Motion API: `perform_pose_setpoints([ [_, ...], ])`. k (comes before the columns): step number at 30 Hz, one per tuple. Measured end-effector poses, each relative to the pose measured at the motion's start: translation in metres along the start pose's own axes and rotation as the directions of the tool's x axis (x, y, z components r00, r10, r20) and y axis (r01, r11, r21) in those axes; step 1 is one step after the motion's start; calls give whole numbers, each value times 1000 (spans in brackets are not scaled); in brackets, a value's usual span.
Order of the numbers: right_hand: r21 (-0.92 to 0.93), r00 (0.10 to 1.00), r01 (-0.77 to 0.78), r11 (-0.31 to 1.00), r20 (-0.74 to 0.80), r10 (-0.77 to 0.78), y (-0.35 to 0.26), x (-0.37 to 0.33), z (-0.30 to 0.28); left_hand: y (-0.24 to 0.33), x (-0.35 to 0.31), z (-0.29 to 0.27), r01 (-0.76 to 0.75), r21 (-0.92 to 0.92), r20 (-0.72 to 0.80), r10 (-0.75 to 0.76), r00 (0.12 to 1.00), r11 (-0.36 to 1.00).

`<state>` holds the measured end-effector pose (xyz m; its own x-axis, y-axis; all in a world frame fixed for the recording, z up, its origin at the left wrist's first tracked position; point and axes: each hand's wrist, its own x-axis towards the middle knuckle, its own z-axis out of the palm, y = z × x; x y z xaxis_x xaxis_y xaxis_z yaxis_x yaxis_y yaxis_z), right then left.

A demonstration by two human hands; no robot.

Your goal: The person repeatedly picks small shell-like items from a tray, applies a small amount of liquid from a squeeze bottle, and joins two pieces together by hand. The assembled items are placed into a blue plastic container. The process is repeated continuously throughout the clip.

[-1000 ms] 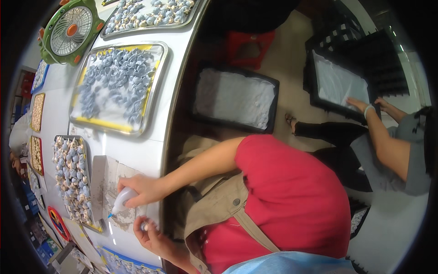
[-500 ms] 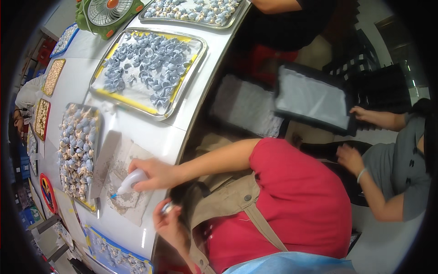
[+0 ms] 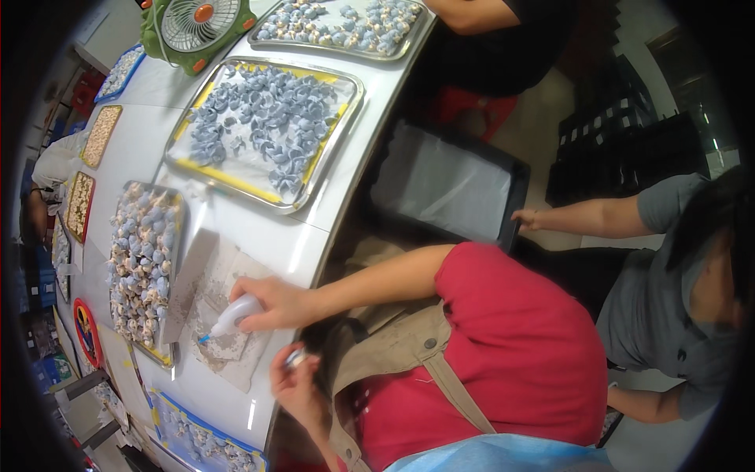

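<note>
My right hand (image 3: pixel 277 305) is wrapped round a small white squeeze bottle (image 3: pixel 226 318) with a thin blue tip. The tip points down at a stained greyish board (image 3: pixel 236 263) on the table. Closer to my body, my left hand (image 3: pixel 299 393) pinches a small whitish piece (image 3: pixel 295 359) between its fingertips; its exact kind is too small to make out. Beside the board lies a long tray (image 3: pixel 174 228) full of small blue and cream pieces. Farther up the table is a metal tray (image 3: pixel 295 206) with loose blue-grey curved, shell-like pieces on white paper.
A green fan (image 3: pixel 200 23) and another filled tray (image 3: pixel 338 51) stand at the table's far end. A blue-edged tray (image 3: pixel 161 421) lies low on the left, near a red round item (image 3: pixel 86 333). On the right, a co-worker in grey (image 3: pixel 653 275) holds a black paper-lined tray (image 3: pixel 511 197).
The co-worker's black tray has moved left and down, over where another lined tray showed. My hands keep their grips; the whole view has shifted slightly.
</note>
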<state>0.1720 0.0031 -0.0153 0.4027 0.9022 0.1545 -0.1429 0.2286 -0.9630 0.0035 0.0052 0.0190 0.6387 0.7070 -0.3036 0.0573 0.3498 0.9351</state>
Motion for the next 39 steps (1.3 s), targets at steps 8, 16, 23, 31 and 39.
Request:
perform_pose_setpoints([
  [8, 25, 999, -40, 999, 39, 39, -2, 0, 1, 4, -1, 4, 14, 51, -28, -12, 1000, 999],
  [16, -47, 999, -28, 998, 25, 29, 1, 2, 3, -5, -3, -5, -31, -5, 36, 31, 999, 1000],
  [23, -50, 999, -28, 998, 16, 29, 3, 0, 0, -15, -4, -9, -26, -93, -11, 25, 1000, 995],
  [31, -89, 1000, 8, 996, -15, -9, 3, -2, 6, -10, 6, -3, 43, 19, 83, -45, 996, 999],
  [39, -218, 997, 69, 973, -26, -76, 18, 2, 18, -47, 49, -45, 17, -8, 271, -14, 962, 1000],
])
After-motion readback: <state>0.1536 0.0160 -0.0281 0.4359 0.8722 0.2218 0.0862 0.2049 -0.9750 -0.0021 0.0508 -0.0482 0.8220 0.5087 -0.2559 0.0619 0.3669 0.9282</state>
